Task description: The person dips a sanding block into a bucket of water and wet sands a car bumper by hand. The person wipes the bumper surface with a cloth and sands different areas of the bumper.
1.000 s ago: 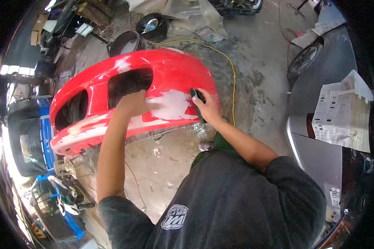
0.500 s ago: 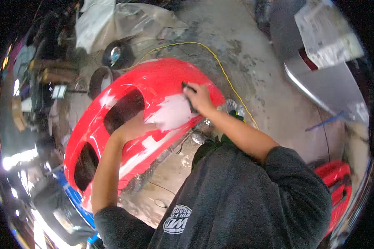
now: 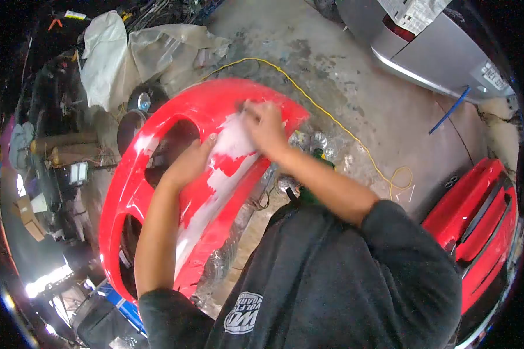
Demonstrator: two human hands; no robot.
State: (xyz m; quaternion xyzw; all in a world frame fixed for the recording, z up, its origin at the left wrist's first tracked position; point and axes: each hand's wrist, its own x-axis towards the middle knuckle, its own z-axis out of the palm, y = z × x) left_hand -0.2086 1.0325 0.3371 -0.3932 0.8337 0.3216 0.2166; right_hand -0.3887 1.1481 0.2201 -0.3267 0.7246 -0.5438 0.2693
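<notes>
A red car bumper (image 3: 215, 93) with pale, sanded-looking patches lies in front of me on the floor side. My right hand (image 3: 266, 129), slightly smeared by motion, is closed around a dark sanding block (image 3: 240, 106) on the upper pale patch (image 3: 233, 136). Only a small end of the block shows past the fingers. Against the bumper, beside its large upper opening (image 3: 180, 139), rests my left hand (image 3: 192, 163), fingers stretched out along the surface. A second, lower opening (image 3: 131, 250) lies to the left.
A yellow cord (image 3: 326, 110) curves across the concrete floor behind the bumper. At upper right stands a silver car panel (image 3: 436, 64) with paper on it. Another red bumper (image 3: 477, 232) is at right. Plastic sheeting (image 3: 163, 52) lies at upper left.
The camera view has shifted. My right hand has moved left and slightly up over the pale patch with the block. My left hand has moved up along the bumper beside the opening.
</notes>
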